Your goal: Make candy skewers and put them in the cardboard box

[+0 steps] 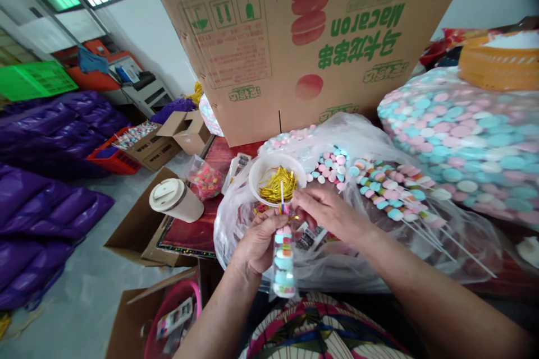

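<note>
My left hand (260,238) is closed around the gathered neck of a clear wrapper. Inside that wrapper is a marshmallow skewer (284,263) in pink, blue and white, hanging downward with its white stick pointing up. A gold twist tie (289,217) crosses the neck of the wrapper. My right hand (322,210) has its fingers pinched at the tie, though the fingertips partly hide it. Just beyond both hands stands a white bowl (257,171) with many gold twist ties in it.
Unwrapped marshmallow skewers (396,190) lie on plastic sheeting (240,235) to the right. A big bag of marshmallows (458,134) stands behind them. A large carton (261,106) blocks the back. At the left are a lidded cup (185,205), a bag of ring candies (206,182) and open boxes.
</note>
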Tool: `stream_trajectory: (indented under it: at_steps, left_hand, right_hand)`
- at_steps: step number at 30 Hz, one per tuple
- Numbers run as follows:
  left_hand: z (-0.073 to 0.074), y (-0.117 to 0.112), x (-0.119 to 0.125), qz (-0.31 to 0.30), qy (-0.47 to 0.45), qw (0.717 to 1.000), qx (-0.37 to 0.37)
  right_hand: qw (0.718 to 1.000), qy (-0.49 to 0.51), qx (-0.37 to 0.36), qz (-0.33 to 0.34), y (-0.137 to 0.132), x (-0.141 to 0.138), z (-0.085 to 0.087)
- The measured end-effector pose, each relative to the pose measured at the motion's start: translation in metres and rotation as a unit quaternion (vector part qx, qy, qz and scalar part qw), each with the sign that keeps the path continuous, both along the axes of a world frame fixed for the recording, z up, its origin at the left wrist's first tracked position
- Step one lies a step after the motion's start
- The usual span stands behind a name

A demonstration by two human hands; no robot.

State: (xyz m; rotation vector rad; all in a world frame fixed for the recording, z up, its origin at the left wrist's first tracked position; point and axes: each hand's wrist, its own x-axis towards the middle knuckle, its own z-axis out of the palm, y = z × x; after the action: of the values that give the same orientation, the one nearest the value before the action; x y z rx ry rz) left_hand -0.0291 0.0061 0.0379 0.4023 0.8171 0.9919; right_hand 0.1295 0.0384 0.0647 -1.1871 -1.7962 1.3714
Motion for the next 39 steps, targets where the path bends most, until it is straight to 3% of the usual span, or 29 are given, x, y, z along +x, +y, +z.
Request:
stream_trajectory:
  at_steps: [3,9,12,15,18,20,22,23,25,26,30,35,39]
  left_hand:
    - [0.001,0.000,0.001,0.009,-0.025,1.000,-0.006]
    - [-0.004,-0.002,0.004,0.028,-0.028,0.999,-0.007]
    - [-0.006,-0.003,0.003,0.028,-0.010,1.000,0.004]
    - [-0.005,-0.004,0.001,0.029,0.012,0.999,0.015]
    - [-0.004,-0.004,0.001,0.032,0.031,0.999,0.026]
    - [-0.003,-0.004,0.004,0.046,0.037,0.998,0.030]
    - [-0.005,-0.004,0.007,0.062,0.047,0.996,0.035]
    - [-0.006,-0.004,0.008,0.069,0.052,0.996,0.037]
    - [-0.009,-0.004,0.011,0.084,0.058,0.994,0.036]
    - [-0.010,-0.004,0.012,0.089,0.059,0.994,0.033]
    - [-0.011,-0.004,0.015,0.083,0.047,0.995,0.029]
    - [-0.009,-0.006,0.015,0.058,0.001,0.998,0.009]
    - [-0.008,-0.006,0.015,0.064,-0.019,0.998,-0.001]
  right_hand:
    - [0.998,0.066,-0.003,0.010,-0.009,0.006,-0.005]
    - [0.998,0.061,-0.008,-0.014,-0.015,0.001,-0.017]
    - [0.985,0.107,-0.130,0.037,-0.012,-0.002,-0.022]
    - [0.948,0.185,-0.254,0.046,-0.010,-0.005,-0.031]
    - [0.930,0.230,-0.283,0.042,-0.011,-0.007,-0.038]
    - [0.961,0.184,-0.202,0.032,-0.011,-0.005,-0.038]
    - [0.995,0.094,-0.020,-0.001,-0.013,-0.002,-0.036]
    - [0.995,0.047,0.084,-0.019,-0.014,0.000,-0.034]
    - [0.971,-0.020,0.234,-0.049,-0.018,0.004,-0.031]
    - [0.961,-0.039,0.268,-0.057,-0.020,0.004,-0.030]
    - [0.934,-0.076,0.348,-0.024,-0.024,0.002,-0.032]
    - [0.853,-0.129,0.505,0.003,-0.020,0.003,-0.041]
    - [0.815,-0.165,0.555,-0.003,-0.020,0.011,-0.042]
